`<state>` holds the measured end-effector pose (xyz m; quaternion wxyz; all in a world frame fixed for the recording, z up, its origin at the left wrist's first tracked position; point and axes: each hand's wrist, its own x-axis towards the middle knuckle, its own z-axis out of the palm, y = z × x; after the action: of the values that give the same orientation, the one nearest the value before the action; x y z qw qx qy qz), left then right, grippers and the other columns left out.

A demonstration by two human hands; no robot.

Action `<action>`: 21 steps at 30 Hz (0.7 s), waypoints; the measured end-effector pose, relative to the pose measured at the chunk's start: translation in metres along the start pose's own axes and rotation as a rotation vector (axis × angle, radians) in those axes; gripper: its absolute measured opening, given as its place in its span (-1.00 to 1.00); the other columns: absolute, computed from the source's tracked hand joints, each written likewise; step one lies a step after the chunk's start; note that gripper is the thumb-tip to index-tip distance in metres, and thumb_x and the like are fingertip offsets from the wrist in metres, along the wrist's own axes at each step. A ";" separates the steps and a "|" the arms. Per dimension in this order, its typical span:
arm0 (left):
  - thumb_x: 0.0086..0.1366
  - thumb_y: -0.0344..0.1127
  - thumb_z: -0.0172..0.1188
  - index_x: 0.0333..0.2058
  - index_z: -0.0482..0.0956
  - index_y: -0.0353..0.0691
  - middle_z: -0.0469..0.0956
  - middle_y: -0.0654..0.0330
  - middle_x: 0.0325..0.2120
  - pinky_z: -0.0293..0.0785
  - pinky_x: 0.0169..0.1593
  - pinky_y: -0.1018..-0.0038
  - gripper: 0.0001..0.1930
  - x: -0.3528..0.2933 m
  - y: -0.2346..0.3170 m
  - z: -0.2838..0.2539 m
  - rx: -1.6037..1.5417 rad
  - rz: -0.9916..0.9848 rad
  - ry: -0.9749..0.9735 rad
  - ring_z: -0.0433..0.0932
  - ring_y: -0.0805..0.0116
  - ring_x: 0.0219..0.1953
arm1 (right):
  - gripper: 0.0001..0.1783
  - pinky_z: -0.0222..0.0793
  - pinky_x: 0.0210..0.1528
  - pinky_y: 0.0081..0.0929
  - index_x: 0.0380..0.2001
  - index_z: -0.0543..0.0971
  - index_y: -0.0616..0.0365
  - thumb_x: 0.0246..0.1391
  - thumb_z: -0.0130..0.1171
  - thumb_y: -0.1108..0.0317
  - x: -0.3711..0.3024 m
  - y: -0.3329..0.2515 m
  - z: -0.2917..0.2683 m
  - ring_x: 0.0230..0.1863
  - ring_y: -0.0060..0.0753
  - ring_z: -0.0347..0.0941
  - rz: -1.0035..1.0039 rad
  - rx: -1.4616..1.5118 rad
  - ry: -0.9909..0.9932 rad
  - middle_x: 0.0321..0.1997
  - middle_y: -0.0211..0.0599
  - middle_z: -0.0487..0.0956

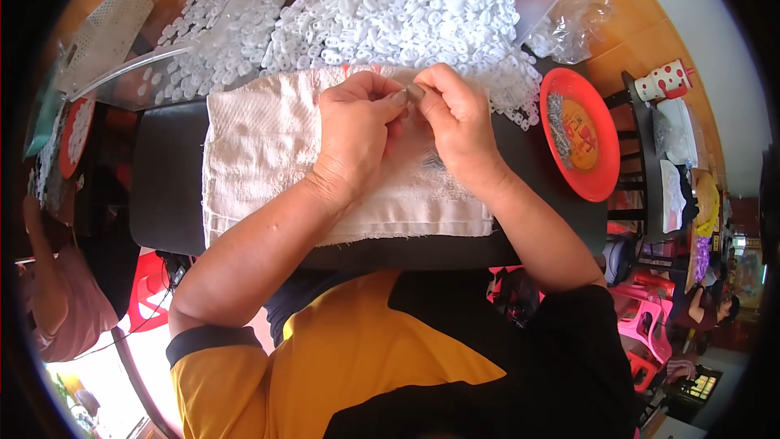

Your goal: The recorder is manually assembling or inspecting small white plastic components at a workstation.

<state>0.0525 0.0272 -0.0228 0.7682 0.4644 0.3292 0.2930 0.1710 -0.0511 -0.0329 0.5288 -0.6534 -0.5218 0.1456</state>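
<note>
In the head view, a tiny part (413, 94), too small to identify, is pinched between the fingertips of the left hand (355, 126) and right hand (461, 123), both closed on it, above a white cloth (260, 154). Just beyond the grip a heap of white plastic pieces (406, 8) is piled. The part is judged light, stiff and easily dropped, best pinched by its edges.

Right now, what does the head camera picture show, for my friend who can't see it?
Two hands, left hand and right hand, pinch something tiny together over a white cloth on a dark table. Behind them lies a heap of small white plastic pieces; a red plate sits to the right.
</note>
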 end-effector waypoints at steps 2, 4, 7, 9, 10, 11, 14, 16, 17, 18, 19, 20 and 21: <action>0.24 -0.51 0.14 -0.40 0.53 -0.37 0.47 0.24 -0.61 0.24 -0.68 0.59 -0.95 0.000 -0.001 0.001 -0.032 -0.002 -0.019 0.36 0.55 -0.67 | -0.97 0.29 -0.44 -0.45 -0.38 0.43 0.24 0.15 0.05 0.52 0.005 -0.008 -0.011 -0.55 -0.45 0.33 0.000 -0.068 0.005 -0.57 -0.22 0.44; 0.24 -0.50 0.14 -0.39 0.53 -0.36 0.47 0.24 -0.60 0.24 -0.68 0.60 -0.95 -0.002 0.001 0.002 -0.067 -0.008 -0.033 0.37 0.55 -0.66 | -0.94 0.25 -0.44 -0.61 -0.39 0.47 0.26 0.17 0.08 0.51 0.009 0.003 -0.024 -0.49 -0.71 0.28 -0.127 -0.302 0.044 -0.59 -0.48 0.40; 0.25 -0.50 0.13 -0.39 0.51 -0.35 0.47 0.24 -0.58 0.25 -0.68 0.60 -0.95 -0.004 0.007 0.004 -0.049 -0.041 0.002 0.37 0.55 -0.65 | -0.96 0.27 -0.43 -0.59 -0.39 0.51 0.26 0.12 0.13 0.51 0.013 0.013 -0.042 -0.50 -0.67 0.35 -0.077 -0.477 0.005 -0.58 -0.39 0.48; 0.24 -0.49 0.13 -0.40 0.51 -0.35 0.47 0.24 -0.57 0.26 -0.67 0.59 -0.95 -0.003 0.005 0.003 -0.028 -0.038 -0.013 0.38 0.55 -0.64 | -0.94 0.31 -0.41 -0.54 -0.36 0.56 0.24 0.04 0.16 0.55 0.024 0.012 -0.052 -0.52 -0.56 0.41 0.031 -0.341 0.037 -0.56 -0.27 0.53; 0.24 -0.49 0.13 -0.40 0.51 -0.35 0.47 0.24 -0.57 0.26 -0.67 0.59 -0.95 -0.002 0.005 0.002 -0.035 -0.031 -0.012 0.38 0.55 -0.64 | -0.91 0.31 -0.42 -0.53 -0.35 0.57 0.21 0.03 0.15 0.56 0.033 0.008 -0.058 -0.54 -0.53 0.41 -0.031 -0.468 0.084 -0.57 -0.25 0.53; 0.24 -0.49 0.13 -0.40 0.51 -0.35 0.47 0.24 -0.57 0.26 -0.67 0.59 -0.95 -0.002 0.005 0.002 -0.022 -0.032 -0.025 0.38 0.55 -0.63 | -0.87 0.31 -0.43 -0.51 -0.33 0.58 0.19 0.01 0.15 0.57 0.041 0.004 -0.063 -0.56 -0.49 0.41 -0.093 -0.595 0.134 -0.58 -0.23 0.53; 0.22 -0.47 0.16 -0.40 0.52 -0.32 0.49 0.24 -0.58 0.25 -0.65 0.58 -0.95 0.001 0.001 -0.001 -0.006 -0.026 -0.053 0.39 0.54 -0.63 | -0.79 0.35 -0.34 -0.39 -0.27 0.61 0.06 -0.01 0.14 0.53 0.059 0.007 -0.072 -0.43 -0.31 0.49 -0.130 -0.805 -0.002 -0.42 -0.25 0.57; 0.21 -0.46 0.19 -0.40 0.54 -0.30 0.50 0.24 -0.58 0.24 -0.63 0.58 -0.95 0.002 0.000 -0.001 -0.003 -0.017 -0.065 0.39 0.53 -0.63 | -0.77 0.37 -0.29 -0.33 -0.25 0.61 0.01 -0.01 0.15 0.51 0.068 0.009 -0.074 -0.36 -0.23 0.51 -0.199 -0.911 -0.090 -0.35 -0.27 0.58; 0.21 -0.46 0.20 -0.41 0.54 -0.30 0.50 0.25 -0.58 0.24 -0.63 0.58 -0.95 0.002 0.001 -0.002 -0.002 -0.024 -0.064 0.38 0.53 -0.63 | -0.75 0.38 -0.25 -0.28 -0.24 0.61 -0.02 -0.02 0.15 0.50 0.072 0.009 -0.073 -0.30 -0.16 0.51 -0.187 -0.969 -0.161 -0.31 -0.28 0.58; 0.20 -0.46 0.20 -0.41 0.54 -0.30 0.49 0.25 -0.59 0.24 -0.63 0.58 -0.95 0.001 0.001 -0.002 0.000 -0.032 -0.064 0.38 0.52 -0.63 | -0.74 0.39 -0.20 -0.22 -0.23 0.61 -0.05 -0.02 0.16 0.48 0.075 0.010 -0.072 -0.24 -0.10 0.51 -0.174 -1.027 -0.231 -0.26 -0.29 0.58; 0.20 -0.46 0.20 -0.41 0.54 -0.30 0.49 0.25 -0.59 0.24 -0.63 0.58 -0.95 0.001 0.001 -0.002 -0.002 -0.030 -0.064 0.38 0.52 -0.63 | -0.74 0.39 -0.20 -0.22 -0.23 0.61 -0.05 -0.02 0.16 0.48 0.077 0.012 -0.073 -0.24 -0.10 0.51 -0.176 -1.029 -0.232 -0.26 -0.29 0.58; 0.20 -0.46 0.20 -0.41 0.53 -0.30 0.49 0.25 -0.59 0.24 -0.63 0.58 -0.95 0.001 0.001 -0.002 -0.003 -0.032 -0.066 0.38 0.52 -0.63 | -0.75 0.39 -0.20 -0.20 -0.23 0.60 -0.03 -0.02 0.15 0.49 0.078 0.014 -0.072 -0.24 -0.07 0.51 -0.216 -1.006 -0.251 -0.28 -0.26 0.58; 0.20 -0.46 0.20 -0.41 0.53 -0.31 0.49 0.25 -0.59 0.23 -0.63 0.58 -0.95 0.001 0.001 -0.002 -0.004 -0.036 -0.069 0.38 0.52 -0.64 | -0.76 0.40 -0.19 -0.18 -0.23 0.58 -0.02 -0.02 0.14 0.49 0.079 0.015 -0.073 -0.23 -0.05 0.51 -0.254 -0.983 -0.271 -0.29 -0.24 0.58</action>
<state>0.0516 0.0298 -0.0227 0.7851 0.4669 0.3101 0.2637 0.2652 -0.0227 0.0124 0.1010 -0.7313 -0.6673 -0.0987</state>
